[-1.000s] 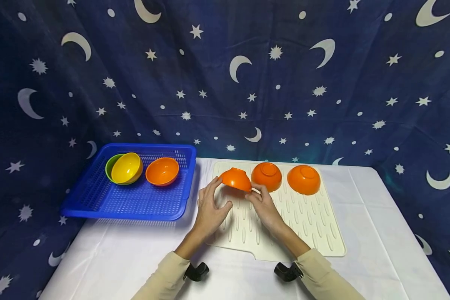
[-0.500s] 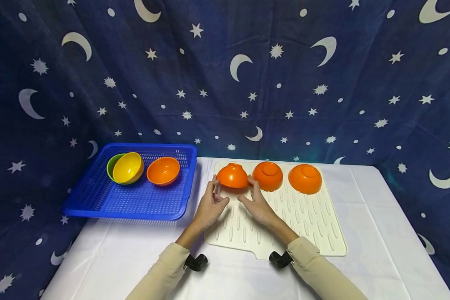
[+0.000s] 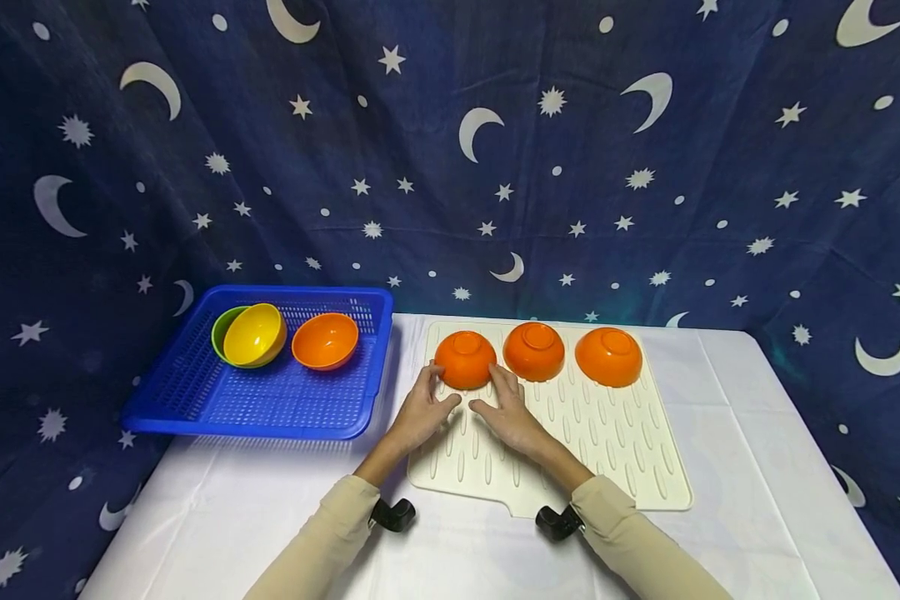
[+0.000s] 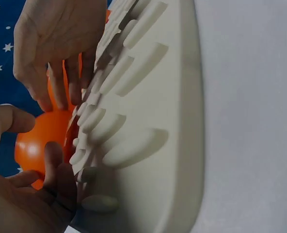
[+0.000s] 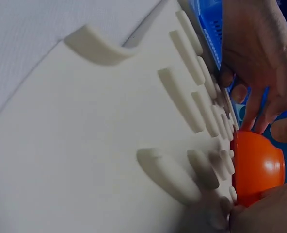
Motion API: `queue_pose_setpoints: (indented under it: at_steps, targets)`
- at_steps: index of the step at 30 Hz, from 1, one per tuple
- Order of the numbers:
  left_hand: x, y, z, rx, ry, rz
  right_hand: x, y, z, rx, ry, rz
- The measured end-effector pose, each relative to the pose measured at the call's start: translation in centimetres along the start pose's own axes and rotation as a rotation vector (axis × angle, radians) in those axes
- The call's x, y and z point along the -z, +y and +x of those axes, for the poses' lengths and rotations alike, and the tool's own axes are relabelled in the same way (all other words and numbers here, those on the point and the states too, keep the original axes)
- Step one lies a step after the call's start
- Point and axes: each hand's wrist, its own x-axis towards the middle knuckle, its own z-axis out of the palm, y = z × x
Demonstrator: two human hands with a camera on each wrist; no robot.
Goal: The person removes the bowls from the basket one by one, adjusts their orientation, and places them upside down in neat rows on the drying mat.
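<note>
An orange bowl [image 3: 465, 360] sits upside down on the cream draining mat [image 3: 487, 450], leftmost in a row of three. My left hand [image 3: 420, 411] is at its left side, fingertips right at the rim, thumb spread away from it. On the opposite side, the fingertips of my right hand [image 3: 513, 417] touch the bowl near its lower edge, the thumb also apart. Both wrist views show the bowl [image 4: 42, 136] between the two hands, its rim down against the ribbed mat [image 5: 109, 121]. Neither hand curls round it.
Two more upturned orange bowls, a middle one [image 3: 534, 354] and a right one [image 3: 608, 358], stand along the mat's back. At left is a blue basket [image 3: 285, 429] holding an orange bowl [image 3: 326, 342] and a yellow bowl [image 3: 253, 337] leaning over a green bowl [image 3: 220, 333]. A starry curtain hangs behind.
The orange bowl, tilted in the air between both hands a second ago, has been lowered rim-down onto the mat beside the other two. Both hands have loosened their hold on it.
</note>
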Motion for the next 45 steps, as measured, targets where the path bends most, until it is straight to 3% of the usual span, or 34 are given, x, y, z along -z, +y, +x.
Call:
queue_pose_setpoints:
  at_steps: [3,11,18,28,38,45]
  targets:
    - [0.0,-0.1,0.1,0.024,-0.041,-0.009,0.0,0.1,0.2,-0.008,-0.012,-0.024]
    - [0.1,0.6,0.6,0.018,-0.059,0.038,0.1,0.1,0.9,0.000,-0.008,-0.133]
    - [0.0,0.5,0.9,-0.026,-0.131,0.051,0.4,-0.2,1.6,0.004,-0.001,-0.229]
    - [0.1,1.0,1.4,0.005,-0.169,0.078,0.1,-0.7,1.9,0.016,0.007,-0.281]
    - [-0.1,0.4,1.5,-0.037,-0.126,0.168,-0.3,-0.2,2.0,0.043,0.027,-0.317]
    - [0.0,0.4,1.6,-0.024,-0.116,0.195,-0.1,-0.4,2.1,0.054,0.007,-0.337]
